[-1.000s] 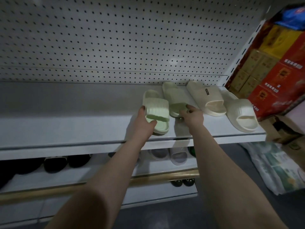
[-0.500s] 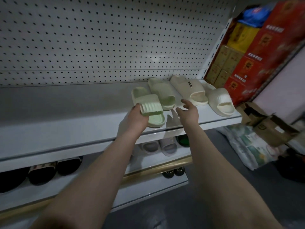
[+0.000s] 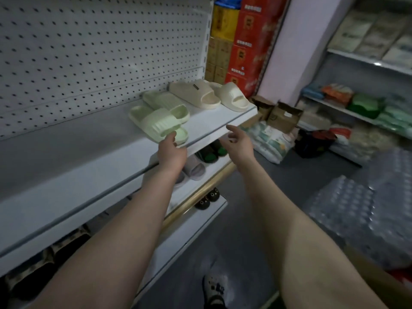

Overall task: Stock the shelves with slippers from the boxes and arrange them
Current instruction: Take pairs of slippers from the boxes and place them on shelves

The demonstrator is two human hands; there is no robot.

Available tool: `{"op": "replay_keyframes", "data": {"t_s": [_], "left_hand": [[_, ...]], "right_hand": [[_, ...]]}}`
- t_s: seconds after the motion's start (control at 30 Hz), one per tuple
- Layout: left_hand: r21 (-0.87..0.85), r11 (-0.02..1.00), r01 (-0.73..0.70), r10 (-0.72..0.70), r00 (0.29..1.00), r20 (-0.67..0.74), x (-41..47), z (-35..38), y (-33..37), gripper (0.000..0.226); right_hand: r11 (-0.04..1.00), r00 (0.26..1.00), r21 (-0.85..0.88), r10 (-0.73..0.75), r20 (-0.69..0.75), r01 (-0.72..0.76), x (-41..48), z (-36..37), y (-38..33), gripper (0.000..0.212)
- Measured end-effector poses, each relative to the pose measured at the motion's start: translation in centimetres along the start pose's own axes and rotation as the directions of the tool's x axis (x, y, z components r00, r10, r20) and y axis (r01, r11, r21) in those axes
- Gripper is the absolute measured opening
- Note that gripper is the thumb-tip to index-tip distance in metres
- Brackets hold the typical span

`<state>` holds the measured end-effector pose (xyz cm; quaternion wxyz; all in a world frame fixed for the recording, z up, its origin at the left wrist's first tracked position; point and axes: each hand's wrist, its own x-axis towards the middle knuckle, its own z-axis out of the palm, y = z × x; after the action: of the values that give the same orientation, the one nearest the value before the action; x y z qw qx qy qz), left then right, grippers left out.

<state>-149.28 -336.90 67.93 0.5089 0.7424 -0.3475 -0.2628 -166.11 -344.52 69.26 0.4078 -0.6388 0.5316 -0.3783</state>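
Perforated white backing (image 3: 89, 52) rises behind a long white shelf (image 3: 78, 166) that runs along the left side of a dim stockroom with a grey floor (image 3: 234, 219). Across the aisle a second rack (image 3: 356, 61) carries packaged goods, too blurred to name. Red and yellow cartons (image 3: 247, 41) are stacked tall just past the shelf's far end. Shrink-wrapped bottle packs (image 3: 367, 208) sit on the floor at the right, with printed sacks (image 3: 269, 141) and open cardboard boxes (image 3: 283, 117) farther back.

Below the white shelf, a lower shelf (image 3: 214, 175) holds grey slippers (image 3: 194, 168) and a dark pair with green insoles (image 3: 209, 153).

Four slippers lie at the far end of the white shelf. Two cream slippers (image 3: 200, 92) lie side by side nearest the cartons. Just beside them is the green pair: the far green slipper (image 3: 167, 103) lies flat, and the near green slipper (image 3: 156, 122) lies against it, its open end at the shelf's front edge.

Both bare forearms reach forward. The left hand (image 3: 171, 153) holds the near green slipper at that front end, one digit on top and the rest hidden underneath. The right hand (image 3: 239, 143) hangs in the air just off the shelf edge, its fingers (image 3: 230, 130) loosely spread and holding nothing.
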Motion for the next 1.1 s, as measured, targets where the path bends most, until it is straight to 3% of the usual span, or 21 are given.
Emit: {"op": "replay_keyframes", "data": {"t_s": [0.17,0.33,0.67,1.03,1.1], "left_hand": [[-0.075,0.996,-0.039,0.054,0.976,0.212,-4.4,4.0,-0.3,0.052],[-0.048,0.992,-0.117,0.126,0.895,0.428,-10.5,10.2,-0.5,0.049],[-0.074,0.981,-0.18,0.168,0.589,0.791,-22.8,22.1,-0.9,0.047],[-0.029,0.92,-0.391,0.103,0.17,0.98,-34.1,30.6,-2.8,0.039],[-0.007,0.912,-0.411,0.063,0.123,0.99,-35.5,31.7,-3.8,0.039]], "right_hand": [[0.999,0.995,-0.01,0.035,-0.089,-0.036,-6.6,-3.8,3.0,0.047],[0.986,0.961,-0.042,0.145,-0.234,-0.159,-13.1,-8.7,7.3,0.046],[0.921,0.804,0.028,0.354,-0.479,-0.388,-24.1,-18.4,16.5,0.045],[0.792,0.559,0.242,0.578,-0.595,-0.561,-34.4,-25.8,24.8,0.045],[0.761,0.515,0.276,0.615,-0.597,-0.587,-36.1,-26.6,26.4,0.045]]}}
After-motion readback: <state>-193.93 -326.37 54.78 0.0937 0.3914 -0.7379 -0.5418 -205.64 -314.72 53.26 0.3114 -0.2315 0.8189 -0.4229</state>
